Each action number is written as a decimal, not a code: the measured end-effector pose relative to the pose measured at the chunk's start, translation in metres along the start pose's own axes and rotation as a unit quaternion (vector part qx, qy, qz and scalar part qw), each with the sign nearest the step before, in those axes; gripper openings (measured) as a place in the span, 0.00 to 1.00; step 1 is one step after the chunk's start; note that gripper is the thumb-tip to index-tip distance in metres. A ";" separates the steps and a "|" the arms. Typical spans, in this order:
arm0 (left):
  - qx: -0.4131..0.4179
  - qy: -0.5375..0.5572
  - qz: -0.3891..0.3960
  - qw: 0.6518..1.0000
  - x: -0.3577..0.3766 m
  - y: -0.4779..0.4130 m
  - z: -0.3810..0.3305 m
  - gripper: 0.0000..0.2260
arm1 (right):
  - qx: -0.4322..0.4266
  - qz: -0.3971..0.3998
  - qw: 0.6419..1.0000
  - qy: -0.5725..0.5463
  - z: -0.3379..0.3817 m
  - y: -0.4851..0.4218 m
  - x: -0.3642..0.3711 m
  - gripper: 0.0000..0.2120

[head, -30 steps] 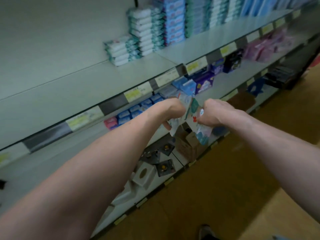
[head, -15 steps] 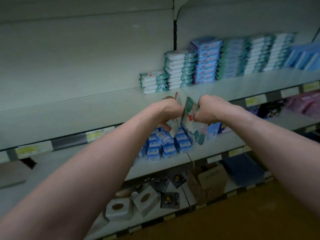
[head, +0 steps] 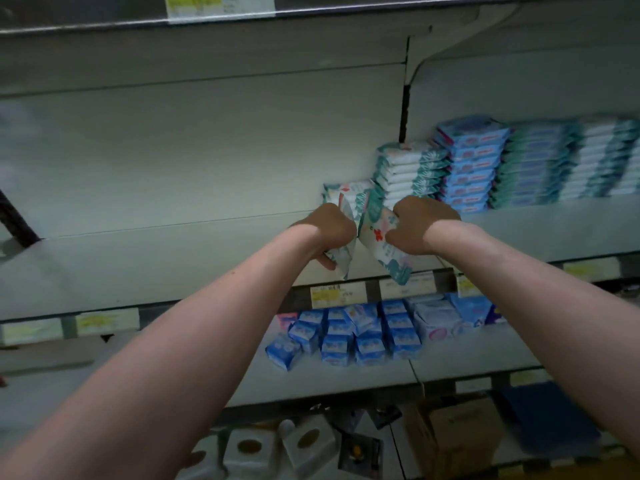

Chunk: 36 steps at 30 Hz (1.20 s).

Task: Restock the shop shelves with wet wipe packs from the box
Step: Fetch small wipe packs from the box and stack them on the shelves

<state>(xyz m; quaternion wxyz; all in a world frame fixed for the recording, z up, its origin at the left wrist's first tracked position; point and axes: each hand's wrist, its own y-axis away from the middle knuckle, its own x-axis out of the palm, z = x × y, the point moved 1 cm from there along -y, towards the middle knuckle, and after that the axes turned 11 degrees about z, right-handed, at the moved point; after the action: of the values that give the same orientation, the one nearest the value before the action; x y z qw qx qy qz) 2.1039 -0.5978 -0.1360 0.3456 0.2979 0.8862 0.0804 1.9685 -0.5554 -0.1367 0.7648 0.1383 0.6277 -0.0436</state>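
My left hand (head: 330, 228) grips a white and teal wet wipe pack (head: 343, 261) held on edge. My right hand (head: 419, 225) grips a second wet wipe pack (head: 391, 261) with a red mark on it. Both packs are raised side by side over the front of the grey shelf (head: 173, 265). Directly behind my hands, a short stack of the same packs (head: 346, 194) is partly hidden. A taller stack of white and teal packs (head: 408, 168) stands to its right.
Further right stand stacks of blue packs (head: 471, 164) and teal packs (head: 540, 164). The shelf below holds small blue packets (head: 346, 337). On the bottom shelf are white boxes (head: 304, 441) and a brown carton (head: 453, 431). Yellow price labels (head: 337, 294) line the shelf edges.
Both hands have lifted the two packs from the level of the lower shelf up to the wipes shelf. The view has swung upward and towards the stacks.
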 end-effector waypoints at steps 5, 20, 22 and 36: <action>-0.029 0.044 -0.030 0.998 -0.033 -0.031 0.009 0.03 | -0.062 -0.062 0.996 -0.026 -0.001 -0.042 0.009 0.01; -0.042 0.123 -0.017 0.991 -0.088 -0.101 0.030 0.04 | -0.220 -0.283 0.926 -0.121 -0.015 -0.121 0.013 0.06; -0.013 0.091 0.010 0.996 -0.091 -0.108 0.025 0.12 | -0.219 -0.278 0.927 -0.123 -0.013 -0.129 0.008 0.05; 0.094 -0.030 -0.119 0.988 -0.129 -0.144 0.012 0.13 | -0.210 -0.225 0.939 -0.155 -0.003 -0.174 -0.027 0.09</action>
<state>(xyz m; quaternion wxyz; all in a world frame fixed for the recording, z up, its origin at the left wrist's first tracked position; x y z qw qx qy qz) 2.1191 -0.7908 -0.1224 0.3499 0.2235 0.9081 -0.0539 1.9182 -0.7240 -0.1385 0.8347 -0.1786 0.5107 -0.1028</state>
